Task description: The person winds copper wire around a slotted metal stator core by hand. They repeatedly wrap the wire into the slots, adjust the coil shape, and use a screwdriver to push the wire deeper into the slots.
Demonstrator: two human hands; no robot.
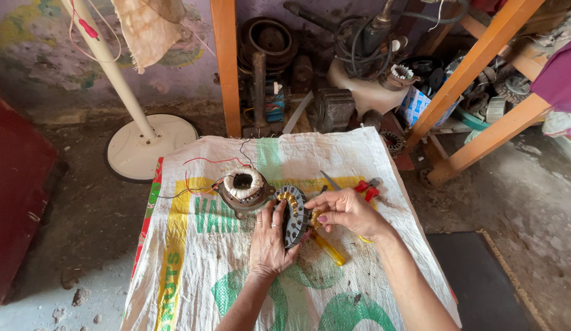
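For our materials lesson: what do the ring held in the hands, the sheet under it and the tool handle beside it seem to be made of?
The ring, held by the left hand and right hand: dull grey stacked metal, seemingly steel, with coppery windings. The sheet: woven plastic sacking, by its weave and print. The screwdriver handle: glossy translucent yellow, probably plastic.

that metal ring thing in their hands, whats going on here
A person sits over a woven sack spread on the floor, holding a motor stator upright on edge. The left hand grips it from below, while the right hand pinches at the copper winding near its rim. Just beyond lies a second motor part with white-wrapped coils and red and black wires trailing off. A yellow-handled screwdriver lies under the right hand, and red-handled pliers sit behind it.
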